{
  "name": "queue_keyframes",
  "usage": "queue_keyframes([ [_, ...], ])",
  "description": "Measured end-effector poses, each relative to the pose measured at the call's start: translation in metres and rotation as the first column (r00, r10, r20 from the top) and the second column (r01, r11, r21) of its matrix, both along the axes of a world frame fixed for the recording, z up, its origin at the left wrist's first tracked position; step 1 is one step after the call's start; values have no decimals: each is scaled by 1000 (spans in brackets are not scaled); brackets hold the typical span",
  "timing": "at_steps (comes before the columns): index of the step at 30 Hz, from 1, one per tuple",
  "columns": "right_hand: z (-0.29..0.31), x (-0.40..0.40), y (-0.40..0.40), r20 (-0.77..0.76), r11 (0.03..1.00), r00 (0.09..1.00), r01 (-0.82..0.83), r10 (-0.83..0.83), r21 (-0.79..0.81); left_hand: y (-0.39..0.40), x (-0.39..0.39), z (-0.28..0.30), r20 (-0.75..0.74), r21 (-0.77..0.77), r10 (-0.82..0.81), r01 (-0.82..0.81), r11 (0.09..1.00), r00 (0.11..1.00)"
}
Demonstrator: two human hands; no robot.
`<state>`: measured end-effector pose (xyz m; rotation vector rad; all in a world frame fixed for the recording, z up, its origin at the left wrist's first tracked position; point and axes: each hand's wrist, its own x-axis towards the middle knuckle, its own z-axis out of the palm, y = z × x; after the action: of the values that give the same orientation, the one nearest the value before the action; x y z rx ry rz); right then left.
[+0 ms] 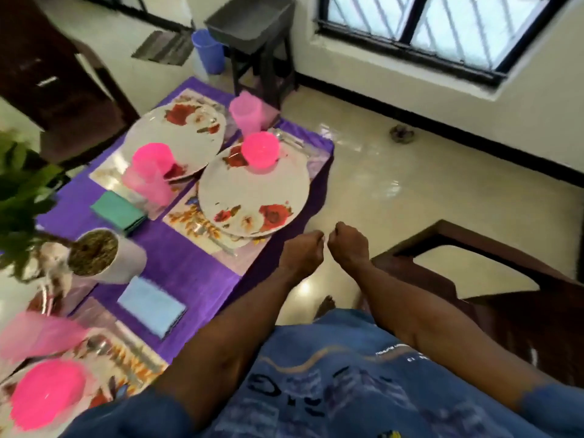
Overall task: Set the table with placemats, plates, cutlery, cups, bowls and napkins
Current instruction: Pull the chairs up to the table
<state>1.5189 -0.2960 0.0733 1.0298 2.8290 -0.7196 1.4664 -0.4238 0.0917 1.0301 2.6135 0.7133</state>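
A purple cloth covers the table, with floral placemats on it. A flowered plate at the near right carries a pink bowl. A second plate behind it bears another pink bowl, with a pink cup beside it and a further cup at the far end. A green napkin and a blue napkin lie folded on the cloth. My left hand and right hand hover side by side off the table's right edge, fingers curled, holding nothing.
A white pot with a green plant stands mid-table. A third setting with a pink bowl and cup sits bottom left. A wooden chair is on my right. A blue bucket and a dark stool stand beyond the table.
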Motion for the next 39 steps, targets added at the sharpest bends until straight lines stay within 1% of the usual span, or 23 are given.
queue_keyframes([
  [2,0,1,42,8,997,997,72,-72,8,47,-11,-1,18,-25,-51,51,998,999],
  [7,1,10,126,105,981,975,196,-194,-10,141,-40,-9,105,-186,-123,141,972,987],
  [9,-1,19,154,126,968,962,249,-244,-26,177,-46,-13,141,-255,-184,215,943,973],
  [15,-16,38,215,111,933,926,355,-360,66,267,-59,-29,144,-362,-352,380,851,925],
  [17,-21,41,238,124,906,898,416,-423,74,303,-68,-36,145,-409,-416,437,801,898],
  [20,-26,42,280,187,859,838,500,-513,114,360,-85,-46,128,-447,-505,504,739,854],
  [22,-30,41,317,193,813,789,568,-583,129,406,-95,-53,121,-447,-571,558,699,812],
  [25,-32,30,368,210,726,696,675,-686,134,473,-116,-53,104,-465,-681,640,611,725],
  [28,-22,11,430,203,600,575,796,-792,87,550,-140,-44,75,-482,-770,699,528,634],
  [32,-8,-5,511,147,456,447,889,-882,35,648,-158,-28,55,-452,-823,749,484,565],
  [35,-3,0,554,116,347,343,938,-932,14,709,-153,-20,50,-418,-860,793,443,507],
  [37,0,15,573,99,281,278,960,-955,12,746,-136,-18,54,-408,-905,836,366,422],
  [39,2,38,585,80,196,194,980,-978,17,781,-107,-15,50,-410,-949,873,265,312],
])
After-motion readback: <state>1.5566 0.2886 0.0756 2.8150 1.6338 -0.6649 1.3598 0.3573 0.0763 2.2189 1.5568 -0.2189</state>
